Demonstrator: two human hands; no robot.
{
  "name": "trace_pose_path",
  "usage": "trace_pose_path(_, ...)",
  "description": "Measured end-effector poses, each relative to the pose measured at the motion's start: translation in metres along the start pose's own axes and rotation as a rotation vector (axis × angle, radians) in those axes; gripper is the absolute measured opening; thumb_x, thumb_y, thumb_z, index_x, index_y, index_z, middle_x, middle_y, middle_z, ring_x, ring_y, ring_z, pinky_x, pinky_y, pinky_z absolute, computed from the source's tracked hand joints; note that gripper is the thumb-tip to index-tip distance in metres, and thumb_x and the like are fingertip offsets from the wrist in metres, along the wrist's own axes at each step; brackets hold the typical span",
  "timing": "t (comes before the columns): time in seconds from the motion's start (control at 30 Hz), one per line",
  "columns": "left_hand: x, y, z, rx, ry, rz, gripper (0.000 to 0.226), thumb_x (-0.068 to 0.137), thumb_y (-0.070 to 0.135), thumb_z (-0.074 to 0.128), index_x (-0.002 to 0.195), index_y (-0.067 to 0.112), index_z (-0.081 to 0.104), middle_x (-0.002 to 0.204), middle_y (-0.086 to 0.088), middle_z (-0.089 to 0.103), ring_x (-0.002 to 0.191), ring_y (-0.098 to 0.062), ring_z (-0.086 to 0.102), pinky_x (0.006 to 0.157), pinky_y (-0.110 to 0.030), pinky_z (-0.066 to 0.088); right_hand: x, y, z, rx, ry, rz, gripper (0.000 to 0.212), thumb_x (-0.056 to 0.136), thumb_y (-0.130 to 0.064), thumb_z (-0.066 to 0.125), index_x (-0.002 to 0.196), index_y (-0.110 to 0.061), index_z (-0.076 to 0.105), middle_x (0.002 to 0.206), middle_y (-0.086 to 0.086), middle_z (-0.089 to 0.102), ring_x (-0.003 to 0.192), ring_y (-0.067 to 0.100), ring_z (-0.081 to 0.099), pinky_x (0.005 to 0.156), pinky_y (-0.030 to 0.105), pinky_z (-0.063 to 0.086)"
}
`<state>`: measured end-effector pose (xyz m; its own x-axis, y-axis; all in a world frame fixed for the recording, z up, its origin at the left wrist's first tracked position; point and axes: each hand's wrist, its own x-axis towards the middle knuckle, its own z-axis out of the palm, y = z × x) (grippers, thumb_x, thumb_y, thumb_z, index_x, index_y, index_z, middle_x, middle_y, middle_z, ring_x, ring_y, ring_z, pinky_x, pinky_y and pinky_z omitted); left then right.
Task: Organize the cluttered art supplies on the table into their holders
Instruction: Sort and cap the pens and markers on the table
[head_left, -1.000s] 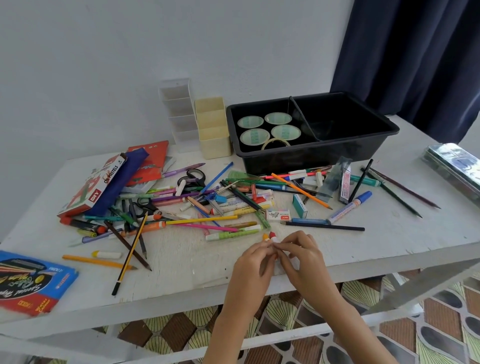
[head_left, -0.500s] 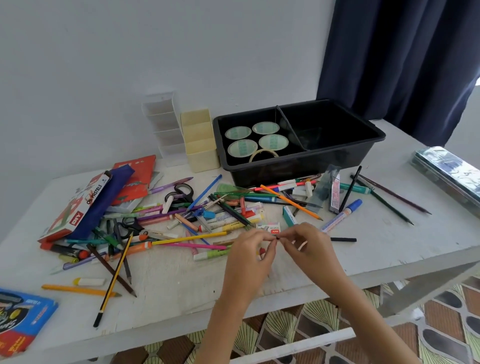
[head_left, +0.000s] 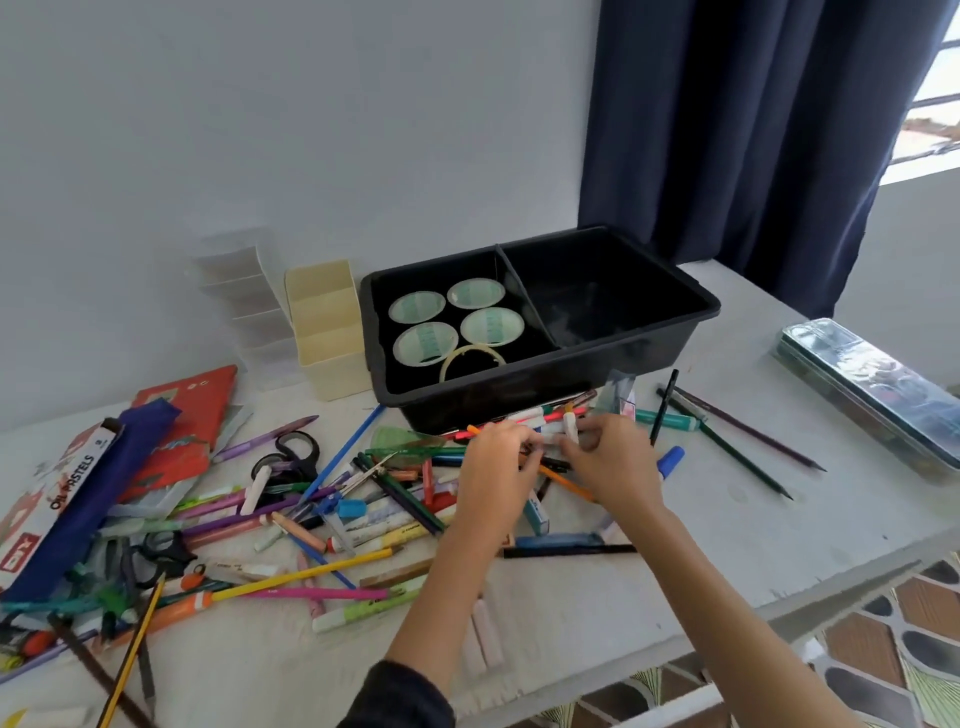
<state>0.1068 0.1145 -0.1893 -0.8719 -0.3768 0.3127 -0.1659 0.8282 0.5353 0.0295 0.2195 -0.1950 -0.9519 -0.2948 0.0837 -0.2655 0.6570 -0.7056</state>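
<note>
White stick (head_left: 570, 429) pinched by my right hand (head_left: 615, 465), left hand (head_left: 496, 465) gripping too. Both just before the black tray (head_left: 597, 364).

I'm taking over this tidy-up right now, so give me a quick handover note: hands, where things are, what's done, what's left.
Hands: left hand and right hand both pinch small white sticks just in front of the black tray.
Done: tape rolls lie in the tray's left compartment.
To do: the pile of pens and pencils and scissors lie scattered on the table; cream holder and clear holder show nothing inside.
</note>
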Motion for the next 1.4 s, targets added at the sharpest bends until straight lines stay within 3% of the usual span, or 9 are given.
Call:
trace_pose_path(0.1,0.016,0.002,0.01,0.05,-0.055,0.05,0.017,0.089,0.014,0.059,0.104,0.016,0.068,0.107,0.002,0.064,0.104,-0.012,0.051,0.09,-0.026,0.042,0.008,0.002,0.008,-0.082,0.023,-0.002,0.024,0.086,-0.033,0.064,0.097,-0.011,0.066,0.093,0.005,0.063,0.076,0.015,0.056,0.066,0.026,0.043)
trace_pose_path(0.2,0.026,0.006,0.016,0.114,-0.131,0.122,0.022,0.088,0.012,0.06,0.108,0.017,0.068,0.111,0.001,0.063,0.106,-0.015,0.05,0.091,-0.026,0.038,0.008,0.005,0.008,-0.044,0.073,0.014,0.018,0.087,-0.024,0.064,0.092,-0.008,0.07,0.092,0.006,0.065,0.08,0.018,0.058,0.069,0.029,0.047)
trace_pose_path(0.3,0.033,0.006,0.018,0.192,-0.164,0.151,0.026,0.09,0.014,0.058,0.114,0.018,0.065,0.116,0.001,0.06,0.11,-0.017,0.048,0.091,-0.028,0.032,0.006,0.007,0.004,0.119,0.135,0.019,0.013,0.084,-0.018,0.067,0.085,-0.006,0.071,0.072,0.005,0.066,0.072,0.016,0.059,0.067,0.029,0.048)
trace_pose_path(0.43,0.042,0.003,0.021,0.282,-0.203,0.181,0.03,0.091,0.019,0.057,0.12,0.019,0.059,0.115,-0.001,0.055,0.111,-0.019,0.045,0.091,-0.029,0.032,0.003,0.007,-0.004,0.374,0.167,0.102,0.014,0.082,-0.018,0.07,0.092,-0.008,0.071,0.076,-0.004,0.066,0.068,0.004,0.06,0.062,0.014,0.047)
trace_pose_path(0.53,0.042,0.003,0.023,0.325,-0.195,0.221,0.025,0.092,0.02,0.056,0.116,0.014,0.06,0.112,-0.002,0.052,0.109,-0.019,0.044,0.089,-0.028,0.033,-0.004,0.008,-0.009,0.472,0.169,0.126,0.017,0.082,-0.019,0.071,0.096,-0.01,0.071,0.079,-0.005,0.067,0.072,0.005,0.061,0.062,0.014,0.049)
trace_pose_path(0.73,0.023,0.005,0.019,0.071,0.005,0.207,0.018,0.089,0.016,0.061,0.104,0.009,0.064,0.099,-0.004,0.058,0.094,-0.017,0.053,0.081,-0.03,0.046,-0.022,0.007,-0.019,0.531,0.253,0.101,0.018,0.081,-0.021,0.072,0.098,-0.014,0.071,0.078,-0.005,0.066,0.071,0.007,0.061,0.061,0.013,0.051)
trace_pose_path(0.87,0.001,0.011,0.003,-0.141,0.123,0.113,0.018,0.089,0.016,0.058,0.106,0.013,0.061,0.094,0.004,0.056,0.087,-0.01,0.053,0.074,-0.025,0.047,-0.042,0.002,-0.022,0.609,0.271,0.047,0.02,0.083,-0.022,0.07,0.101,-0.014,0.07,0.078,0.0,0.068,0.071,0.016,0.064,0.066,0.021,0.056)
trace_pose_path(1.03,-0.036,0.022,-0.021,-0.409,0.282,-0.017,0.009,0.094,0.018,0.052,0.102,0.021,0.053,0.087,0.009,0.054,0.081,-0.004,0.053,0.069,-0.014,0.045,-0.072,-0.011,-0.026,0.714,0.25,0.013,0.006,0.086,-0.027,0.064,0.088,-0.023,0.068,0.069,0.001,0.067,0.064,0.014,0.065,0.062,0.014,0.052)
trace_pose_path(1.4,-0.123,0.009,-0.055,-0.551,0.42,-0.245,0.016,0.09,0.023,0.059,0.105,0.017,0.065,0.092,0.01,0.066,0.087,0.0,0.061,0.074,-0.011,0.048,-0.139,-0.028,-0.002,0.827,-0.028,-0.06,0.016,0.083,-0.011,0.068,0.099,-0.01,0.07,0.079,0.0,0.073,0.075,0.013,0.07,0.072,0.022,0.056)
